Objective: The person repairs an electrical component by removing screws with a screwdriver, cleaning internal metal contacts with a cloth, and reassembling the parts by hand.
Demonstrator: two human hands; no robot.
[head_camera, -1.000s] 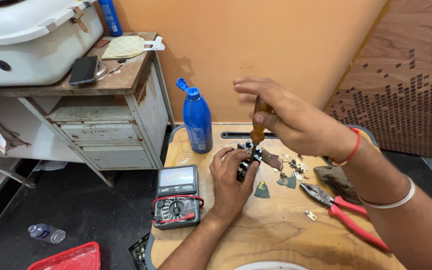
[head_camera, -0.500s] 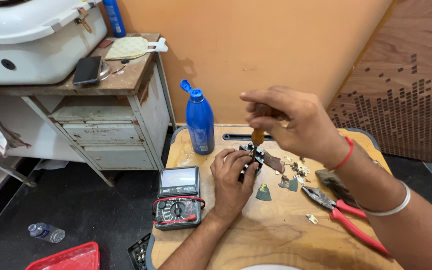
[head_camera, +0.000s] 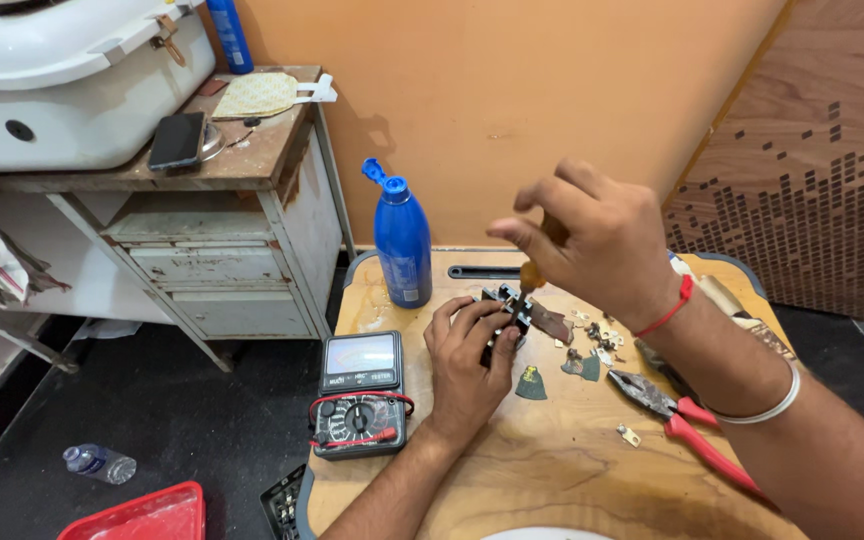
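A: At centre frame, on the wooden table (head_camera: 552, 470): left hand (head_camera: 467, 365) curled around a small dark part (head_camera: 508, 305), fingers clamped over it, pressing it to the tabletop.

B: And the right hand (head_camera: 592, 240)?

A: Just above it, upper centre. Fingers closed on a screwdriver (head_camera: 530, 275) with an orange-brown handle (most of the handle hidden in the grip). Shaft points straight down, tip meeting the dark part.

B: Anything around the part?

A: Right of it, a scatter of small metal bits (head_camera: 592, 345) and a brown flat piece (head_camera: 552, 322); a small dark green wedge (head_camera: 530, 383) just below the left fingers. Red-handled pliers (head_camera: 687, 425) lie lower right, near the right forearm.

B: Left side of the table?

A: Analog multimeter (head_camera: 362, 395), face up, red and black leads wound across it, just beside the left wrist. A blue bottle (head_camera: 402, 240) with its cap flipped open stands upright behind it.

B: Beyond the table?

A: Upper left, a worn metal cabinet (head_camera: 242, 270) with a phone (head_camera: 176, 141) on top. Lower left, a clear plastic bottle (head_camera: 100, 464) lying on the dark floor
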